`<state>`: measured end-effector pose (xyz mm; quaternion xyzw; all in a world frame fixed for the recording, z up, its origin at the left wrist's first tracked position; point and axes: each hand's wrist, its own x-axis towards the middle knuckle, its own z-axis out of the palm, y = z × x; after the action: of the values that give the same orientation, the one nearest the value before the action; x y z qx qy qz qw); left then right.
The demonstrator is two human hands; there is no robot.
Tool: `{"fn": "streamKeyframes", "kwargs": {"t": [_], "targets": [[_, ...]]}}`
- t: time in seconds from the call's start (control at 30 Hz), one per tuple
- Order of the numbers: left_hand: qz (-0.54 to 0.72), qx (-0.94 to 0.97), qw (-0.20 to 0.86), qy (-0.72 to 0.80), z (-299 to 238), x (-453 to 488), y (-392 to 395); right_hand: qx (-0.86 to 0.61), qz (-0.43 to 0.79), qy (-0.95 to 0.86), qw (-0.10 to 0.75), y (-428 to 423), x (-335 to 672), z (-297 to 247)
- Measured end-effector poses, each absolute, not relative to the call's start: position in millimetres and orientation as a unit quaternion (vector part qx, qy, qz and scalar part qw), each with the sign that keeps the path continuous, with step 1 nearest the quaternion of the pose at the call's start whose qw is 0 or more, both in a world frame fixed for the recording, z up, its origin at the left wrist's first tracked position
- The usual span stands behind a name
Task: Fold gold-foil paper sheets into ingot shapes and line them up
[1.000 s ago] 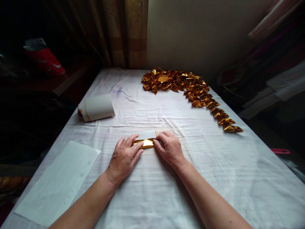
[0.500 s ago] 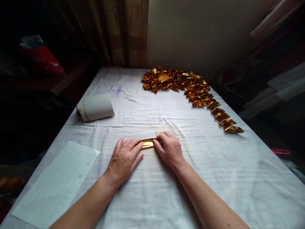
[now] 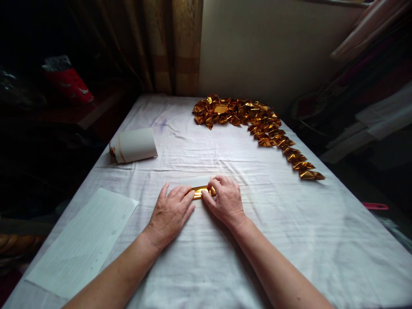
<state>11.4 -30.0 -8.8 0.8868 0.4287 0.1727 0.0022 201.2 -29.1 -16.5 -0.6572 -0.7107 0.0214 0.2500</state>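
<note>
Gold foil strip [image 3: 198, 192], narrow and glossy, touches bent fingers [image 3: 187, 199].

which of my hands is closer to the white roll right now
Left. Your left hand is on the gold strip, nearer you than the white roll and to its right; your right hand touches the strip farther right.

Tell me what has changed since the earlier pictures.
The right hand has edged left along the gold foil strip; gold now shows between its thumb and fingers. The left hand stays on the strip. The white roll, lined sheet and gold foil pieces seem unmoved.
</note>
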Motion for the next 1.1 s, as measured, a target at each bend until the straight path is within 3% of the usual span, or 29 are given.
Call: {"fn": "streamKeyframes", "kwargs": {"t": [0.4, 1.1], "targets": [[0.157, 0.893, 0.002, 0.422, -8.1, 6.7, -31.8, -0.592, 0.066, -0.761, 0.258, -27.4, 228.0, -23.5], [0.078, 0.917, -0.011, 0.391, -3.1, -13.6, -33.6, -0.605, 0.047, -0.754, 0.252, -28.8, 224.5, -24.0]]}}
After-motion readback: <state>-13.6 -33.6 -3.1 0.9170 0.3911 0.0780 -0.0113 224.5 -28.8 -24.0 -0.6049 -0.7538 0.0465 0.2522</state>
